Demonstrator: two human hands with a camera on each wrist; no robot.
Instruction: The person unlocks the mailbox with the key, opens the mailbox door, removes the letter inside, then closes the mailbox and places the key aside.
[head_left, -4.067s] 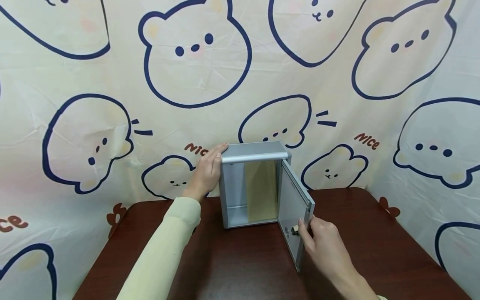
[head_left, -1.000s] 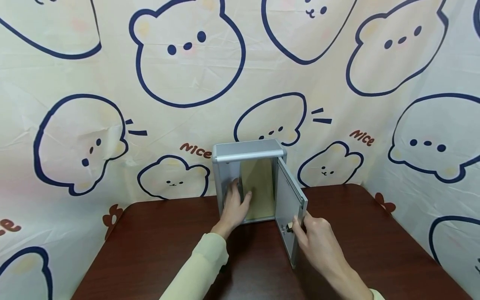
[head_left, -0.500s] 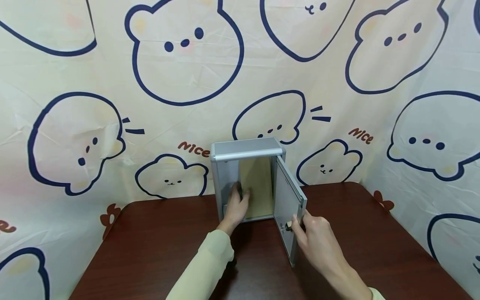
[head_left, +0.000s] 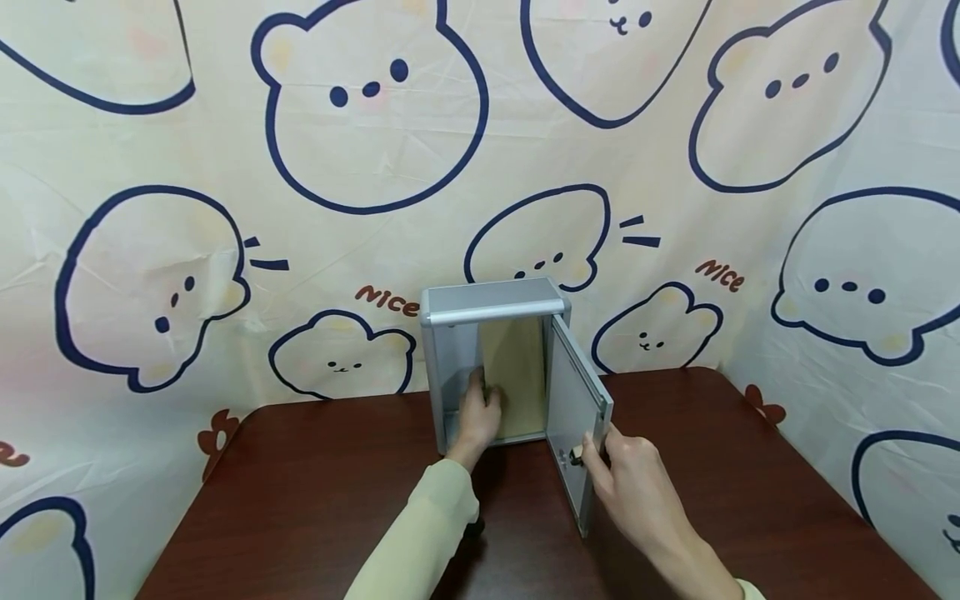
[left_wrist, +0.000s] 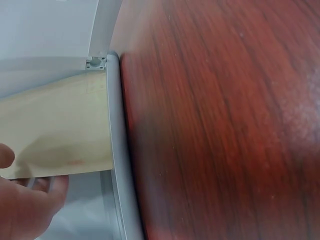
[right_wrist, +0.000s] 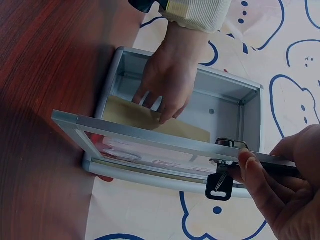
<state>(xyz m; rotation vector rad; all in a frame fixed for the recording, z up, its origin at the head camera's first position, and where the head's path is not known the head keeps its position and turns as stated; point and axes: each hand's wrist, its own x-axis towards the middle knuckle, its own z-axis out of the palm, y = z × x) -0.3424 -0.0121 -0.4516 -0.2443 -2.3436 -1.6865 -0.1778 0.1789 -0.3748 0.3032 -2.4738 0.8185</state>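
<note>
Red-brown wood-grain tabletop (head_left: 300, 492) spreads across the foreground. Nearest above it, the right hand (head_left: 645, 483) grips the free edge of a grey cabinet door (head_left: 573, 417) between thumb and fingers, just beside a black-headed key (right_wrist: 219, 186) hanging at the lock. The door stands open, angled toward the viewer. Beyond, the left hand (head_left: 477, 417) reaches into the grey cabinet (head_left: 495, 298), pinching the left edge of a flat tan sheet (head_left: 517, 375), thumb on one face, fingers behind. That sheet stands inside, toward the right, long axis upright, broad face toward the opening. Farthest hangs a cream backdrop (head_left: 375, 158) with navy animal outlines.
</note>
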